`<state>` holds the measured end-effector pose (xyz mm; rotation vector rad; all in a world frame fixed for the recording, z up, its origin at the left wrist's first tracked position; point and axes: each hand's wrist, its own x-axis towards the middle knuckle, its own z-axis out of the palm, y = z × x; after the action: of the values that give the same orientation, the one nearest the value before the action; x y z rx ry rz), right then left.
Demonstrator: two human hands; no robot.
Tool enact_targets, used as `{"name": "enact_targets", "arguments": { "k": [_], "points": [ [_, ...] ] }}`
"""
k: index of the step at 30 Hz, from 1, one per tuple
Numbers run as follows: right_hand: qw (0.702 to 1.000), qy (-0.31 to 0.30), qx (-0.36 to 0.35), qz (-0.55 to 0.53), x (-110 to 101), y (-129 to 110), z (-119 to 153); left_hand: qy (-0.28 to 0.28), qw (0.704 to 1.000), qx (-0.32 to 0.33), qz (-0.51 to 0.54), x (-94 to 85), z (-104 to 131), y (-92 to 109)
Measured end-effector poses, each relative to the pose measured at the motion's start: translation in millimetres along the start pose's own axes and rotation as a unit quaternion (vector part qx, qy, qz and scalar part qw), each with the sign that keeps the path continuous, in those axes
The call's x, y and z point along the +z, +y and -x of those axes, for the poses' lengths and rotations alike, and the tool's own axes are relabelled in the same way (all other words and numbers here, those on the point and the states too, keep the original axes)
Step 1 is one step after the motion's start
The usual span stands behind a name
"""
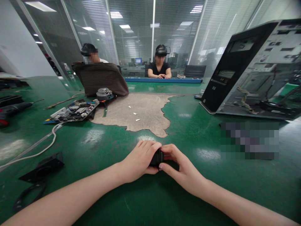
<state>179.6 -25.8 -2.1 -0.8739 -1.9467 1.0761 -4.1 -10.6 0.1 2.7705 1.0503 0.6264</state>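
Observation:
Low in the centre of the head view, a small black block-like object (160, 158) is held between both hands, at or just above the green table (127, 201). My left hand (138, 158) is closed over its left side, with the fingers laid across the top and the thumb below. On the other side, my right hand (180, 166) grips the object's right end between bent fingers and thumb. Much of the object is covered by the hands, so its exact kind cannot be made out.
An open computer tower (235, 73) stands at right. A circuit board (75, 111) and a heatsink (104, 94) lie left, near a brown cloth-covered shape (100, 78). A black fan-like part (43, 168), white cable (55, 135) and power drill (14, 110) lie left. Two people sit opposite.

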Motion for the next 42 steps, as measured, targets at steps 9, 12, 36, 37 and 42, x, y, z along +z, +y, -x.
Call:
{"name": "enact_targets", "arguments": {
  "k": [9, 12, 36, 37, 42],
  "points": [
    [0.999, 0.024, -0.001, -0.027, 1.5, 2.9, -2.6, 0.007, 1.0, -0.001, 0.003, 2.6, -0.5, -0.3],
    [0.999, 0.002, 0.038, -0.034, 1.7, 1.8, -1.7, 0.002, 1.0, -0.006, 0.002, 1.2, -0.2, -0.3],
    [0.997, 0.02, 0.01, -0.069, 1.0, 1.9, 0.7, 0.008, 1.0, 0.0, 0.003, 0.1, -0.8, 1.2],
    [0.997, 0.023, 0.018, -0.074, 1.6, 1.7, 0.3, 0.008, 1.0, -0.001, 0.003, 0.3, -0.9, 1.1],
    [0.995, 0.013, 0.063, -0.077, 2.8, 0.0, -1.9, 0.006, 1.0, -0.004, 0.005, 0.4, -0.7, 0.4]
  ]
}}
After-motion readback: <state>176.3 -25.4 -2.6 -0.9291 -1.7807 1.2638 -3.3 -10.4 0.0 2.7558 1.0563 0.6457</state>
